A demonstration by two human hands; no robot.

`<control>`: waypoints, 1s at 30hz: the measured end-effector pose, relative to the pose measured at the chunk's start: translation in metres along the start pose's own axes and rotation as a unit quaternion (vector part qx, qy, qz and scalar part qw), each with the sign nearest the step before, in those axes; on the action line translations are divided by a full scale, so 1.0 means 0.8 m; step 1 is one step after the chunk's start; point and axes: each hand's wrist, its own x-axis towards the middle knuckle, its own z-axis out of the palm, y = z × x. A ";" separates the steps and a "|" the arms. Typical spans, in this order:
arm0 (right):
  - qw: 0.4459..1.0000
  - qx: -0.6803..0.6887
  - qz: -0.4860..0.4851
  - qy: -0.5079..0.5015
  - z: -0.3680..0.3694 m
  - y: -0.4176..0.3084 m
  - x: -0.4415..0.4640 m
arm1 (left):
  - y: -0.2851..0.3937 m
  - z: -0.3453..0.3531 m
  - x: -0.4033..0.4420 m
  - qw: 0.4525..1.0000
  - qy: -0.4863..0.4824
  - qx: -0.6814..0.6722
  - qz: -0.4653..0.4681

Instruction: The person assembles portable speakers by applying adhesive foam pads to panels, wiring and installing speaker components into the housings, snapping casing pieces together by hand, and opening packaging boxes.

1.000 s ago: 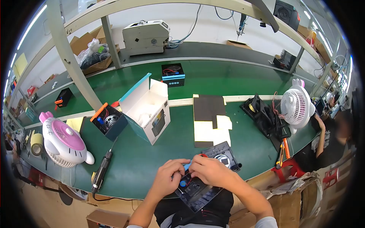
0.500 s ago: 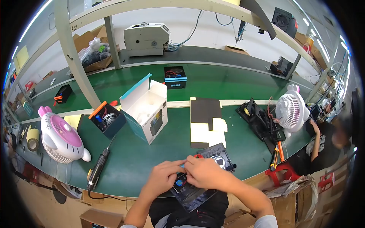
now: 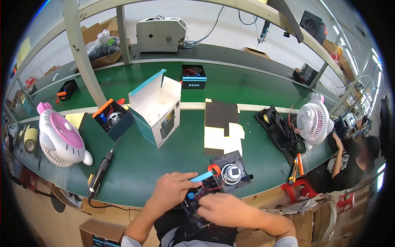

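Lower centre, near edge of bench: left hand pinches blue strip; right hand blurred, grip indeterminable. Bare surface centre; carton, screwdriver obstruct left.

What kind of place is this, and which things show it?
Probably an electronics assembly workshop: a corded screwdriver lies on the green workbench, an open orange-edged speaker box stands near it, and a dark speaker panel is further right.

No words or numbers can be read clearly: the white box, left of centre in the frame, bears printed lettering too small and blurred.
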 end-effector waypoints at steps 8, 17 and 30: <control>0.839 0.215 0.382 0.323 -0.013 0.061 -0.090 | 0.016 -0.002 0.007 0.998 0.006 -0.065 -0.012; 0.869 0.075 0.386 0.301 -0.001 0.074 -0.108 | 0.036 -0.004 0.007 0.999 0.020 -0.040 -0.023; 0.946 0.115 0.254 0.163 0.043 0.034 -0.006 | 0.046 -0.004 0.029 0.997 -0.020 0.012 -0.072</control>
